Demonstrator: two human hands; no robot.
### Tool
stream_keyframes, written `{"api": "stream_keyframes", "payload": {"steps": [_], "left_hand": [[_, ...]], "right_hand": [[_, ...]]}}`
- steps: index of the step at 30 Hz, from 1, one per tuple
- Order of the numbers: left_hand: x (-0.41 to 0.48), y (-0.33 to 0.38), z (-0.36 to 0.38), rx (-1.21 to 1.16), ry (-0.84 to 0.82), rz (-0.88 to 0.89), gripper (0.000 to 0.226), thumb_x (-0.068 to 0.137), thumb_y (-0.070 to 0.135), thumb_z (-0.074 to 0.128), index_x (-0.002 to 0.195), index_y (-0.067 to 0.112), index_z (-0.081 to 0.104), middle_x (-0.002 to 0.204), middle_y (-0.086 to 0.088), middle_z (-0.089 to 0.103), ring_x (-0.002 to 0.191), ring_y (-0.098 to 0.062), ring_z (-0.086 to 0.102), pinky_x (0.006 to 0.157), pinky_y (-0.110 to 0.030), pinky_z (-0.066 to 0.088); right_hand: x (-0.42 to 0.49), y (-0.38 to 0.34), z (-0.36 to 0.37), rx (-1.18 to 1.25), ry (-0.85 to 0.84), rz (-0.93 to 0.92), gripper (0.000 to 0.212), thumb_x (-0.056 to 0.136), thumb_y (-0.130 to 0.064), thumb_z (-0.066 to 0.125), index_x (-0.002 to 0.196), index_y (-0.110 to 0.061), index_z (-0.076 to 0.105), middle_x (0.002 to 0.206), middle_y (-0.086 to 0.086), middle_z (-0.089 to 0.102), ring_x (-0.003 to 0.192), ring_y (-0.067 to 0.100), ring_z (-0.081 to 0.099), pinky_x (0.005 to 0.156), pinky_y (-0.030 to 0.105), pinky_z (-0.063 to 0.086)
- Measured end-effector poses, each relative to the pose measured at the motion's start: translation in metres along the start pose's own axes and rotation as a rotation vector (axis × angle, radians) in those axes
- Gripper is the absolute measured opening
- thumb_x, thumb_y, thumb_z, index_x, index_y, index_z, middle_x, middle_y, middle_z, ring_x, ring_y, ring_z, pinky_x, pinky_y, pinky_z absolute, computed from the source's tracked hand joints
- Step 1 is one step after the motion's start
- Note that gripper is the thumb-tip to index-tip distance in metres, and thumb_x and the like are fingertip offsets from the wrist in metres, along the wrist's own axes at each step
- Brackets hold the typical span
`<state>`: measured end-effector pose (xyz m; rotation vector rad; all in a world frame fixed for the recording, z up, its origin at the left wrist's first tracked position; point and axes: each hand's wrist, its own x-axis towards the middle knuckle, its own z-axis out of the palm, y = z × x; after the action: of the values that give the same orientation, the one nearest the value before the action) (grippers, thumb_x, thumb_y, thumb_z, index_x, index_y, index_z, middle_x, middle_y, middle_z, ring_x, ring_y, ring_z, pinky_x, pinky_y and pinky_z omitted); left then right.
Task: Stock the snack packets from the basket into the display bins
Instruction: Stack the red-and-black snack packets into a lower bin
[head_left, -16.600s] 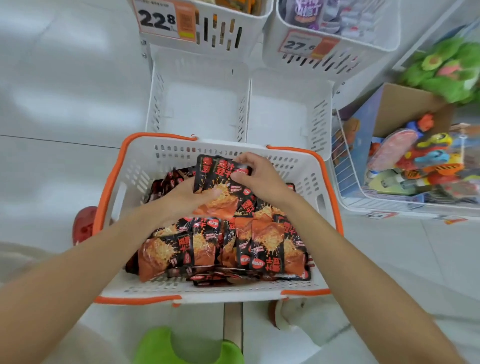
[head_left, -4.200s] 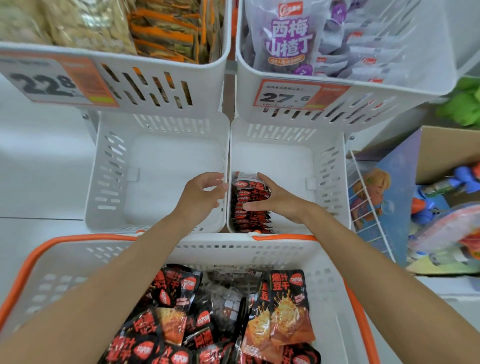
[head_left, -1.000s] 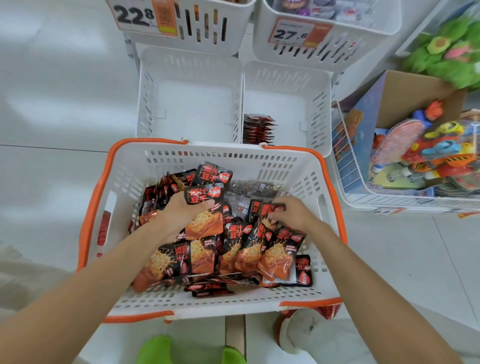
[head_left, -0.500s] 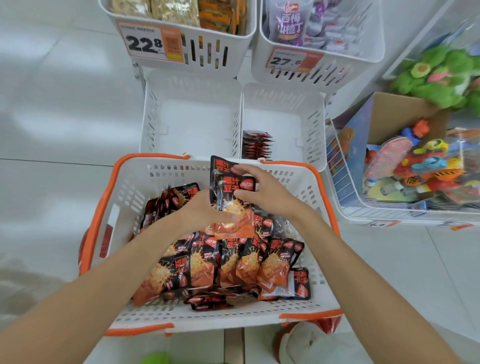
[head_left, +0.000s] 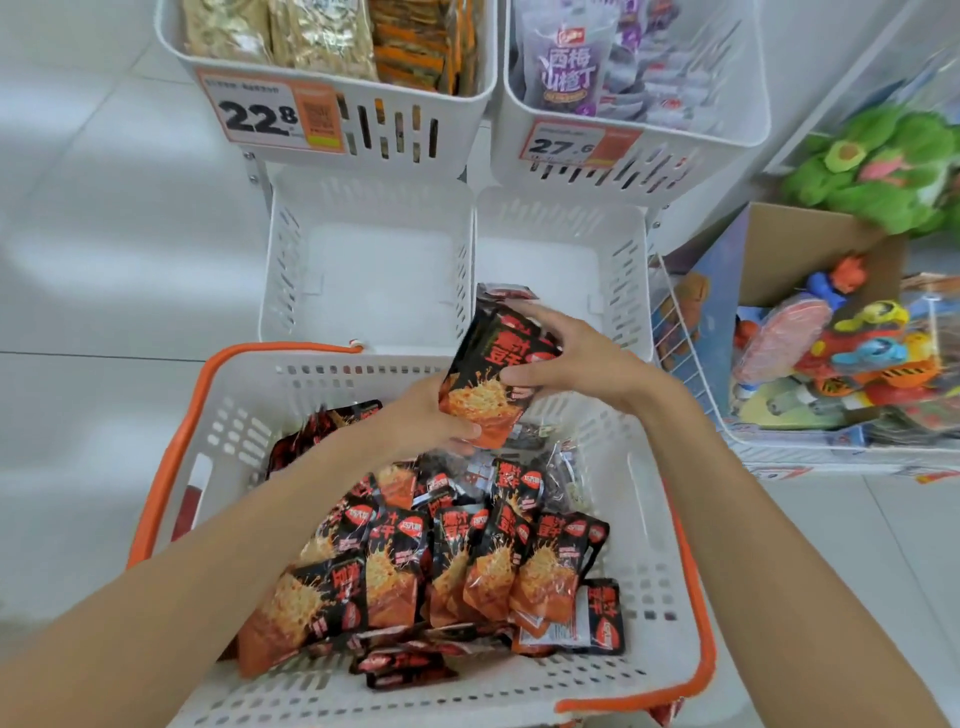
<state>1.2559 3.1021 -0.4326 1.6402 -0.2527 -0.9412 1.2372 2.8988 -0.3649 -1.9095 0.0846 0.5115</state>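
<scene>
A white basket with orange rim (head_left: 171, 467) holds several black-and-orange snack packets (head_left: 467, 561). Both hands grip a small stack of these packets (head_left: 488, 374) over the basket's far edge. My left hand (head_left: 421, 415) grips the stack from below left. My right hand (head_left: 566, 358) clasps its top and right side. Beyond the basket stand two lower white display bins: the left bin (head_left: 363, 260) is bare inside, the right bin (head_left: 571, 249) has a few packets (head_left: 506, 292) at its near left corner, mostly hidden by the held stack.
Two upper bins hang above: one with tan and orange packs and a 22.8 price tag (head_left: 270, 114), one with purple packs and a 27.6 tag (head_left: 571, 145). A wire basket of toys (head_left: 831, 353) and a green plush (head_left: 878, 166) sit to the right. The floor is white tile.
Both hands have lifted the gathered stack of packets up and away from the basket's middle toward the lower right bin. The camera has tilted up toward the bins.
</scene>
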Motion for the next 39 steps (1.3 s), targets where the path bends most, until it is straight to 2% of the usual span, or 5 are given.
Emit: {"api": "stream_keyframes", "payload": {"steps": [6,12,17,20,39], "left_hand": [[0.066,0.047,-0.028,0.258,0.145,0.271,0.064,0.077,0.005,0.081,0.126,0.029,0.048,0.111,0.015,0.057,0.088,0.003,0.059,0.073,-0.008,0.049],[0.151,0.039,-0.063,0.240,0.457,0.154,0.059,0.088,0.021,0.072,0.140,0.017,0.046,0.129,-0.004,0.052,0.099,-0.022,0.061,0.088,-0.037,0.052],[0.191,0.024,-0.068,0.234,0.496,0.091,0.062,0.089,0.033,0.070,0.144,0.018,0.045,0.122,-0.001,0.055,0.114,-0.028,0.057,0.099,-0.047,0.049],[0.195,0.019,-0.070,0.167,0.502,0.120,0.057,0.089,0.030,0.070,0.141,0.023,0.049,0.120,0.001,0.053,0.105,-0.024,0.061,0.077,-0.029,0.055],[0.163,0.021,-0.067,0.187,0.585,0.128,0.047,0.085,0.032,0.075,0.127,0.019,0.059,0.114,0.002,0.061,0.081,-0.010,0.061,0.073,-0.026,0.052]], "right_hand": [[0.025,0.007,-0.066,-0.039,0.286,-0.151,0.016,0.088,-0.005,0.069,0.102,-0.009,0.062,0.084,0.006,0.066,0.070,0.004,0.066,0.064,0.022,0.055],[0.100,0.061,-0.103,-0.594,0.799,-0.349,0.023,0.087,-0.009,0.071,0.108,-0.004,0.062,0.106,0.016,0.055,0.091,0.019,0.050,0.081,0.019,0.034],[0.181,0.092,-0.088,-0.732,0.472,-0.304,0.038,0.087,-0.020,0.073,0.122,-0.011,0.064,0.117,0.016,0.051,0.108,0.033,0.051,0.096,0.040,0.047],[0.189,0.094,-0.085,-0.448,0.183,-0.057,0.055,0.089,-0.042,0.068,0.139,-0.027,0.052,0.140,0.001,0.035,0.128,0.016,0.039,0.101,0.013,0.034],[0.149,0.082,-0.058,-0.275,0.431,-0.122,0.071,0.091,-0.041,0.066,0.150,-0.025,0.032,0.136,-0.007,0.036,0.128,0.009,0.036,0.109,0.027,0.032]]}}
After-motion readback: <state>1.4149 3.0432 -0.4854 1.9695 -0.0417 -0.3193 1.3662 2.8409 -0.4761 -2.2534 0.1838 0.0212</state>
